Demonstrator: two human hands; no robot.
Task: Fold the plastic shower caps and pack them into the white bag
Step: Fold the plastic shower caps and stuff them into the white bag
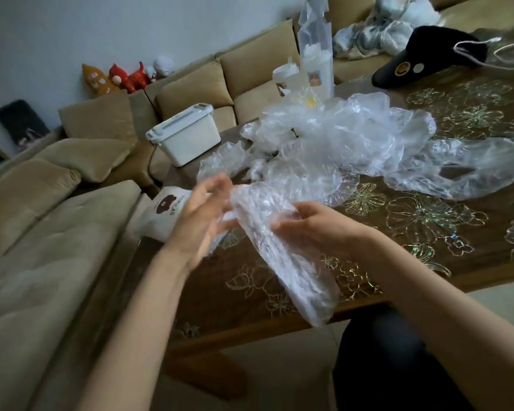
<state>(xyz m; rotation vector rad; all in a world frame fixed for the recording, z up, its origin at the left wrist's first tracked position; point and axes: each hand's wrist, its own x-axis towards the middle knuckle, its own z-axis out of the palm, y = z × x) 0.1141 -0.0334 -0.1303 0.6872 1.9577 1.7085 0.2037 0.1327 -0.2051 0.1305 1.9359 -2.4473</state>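
Right hand (315, 229) grips a half-folded shower cap (297, 280) over the bench (404, 271). Left hand (196, 221) is blurry, fingers loose beside it.

One clear, crinkled shower cap (282, 250), gathered into a long narrow strip, hangs tilted over the near edge of the desk (428, 232), unfolded caps (339, 143) lie heaped beyond it, and the bear-printed white bag (168, 215) sits at its left corner.

Two hands, left hand (202, 215) and right hand (312, 229); one shower cap (279, 256) between them; a heap of caps (339, 143) too tangled to count; one white bag (163, 215), one lidded box (184, 137), one black hat (422, 57).
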